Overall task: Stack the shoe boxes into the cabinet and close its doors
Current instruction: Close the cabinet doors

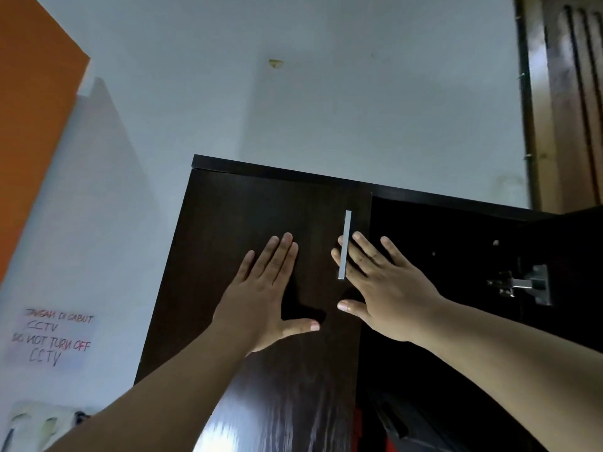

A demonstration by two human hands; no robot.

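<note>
We note the cabinet in the lower centre of the frame. Both hands lie on its left door: left hand left of the handle, right hand behind it. The hinge sits at right.

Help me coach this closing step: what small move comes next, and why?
Probably move the right hand over to swing the right door shut. The left door looks closed under the flat left hand, while the right side gapes open with its hinge exposed.
</note>
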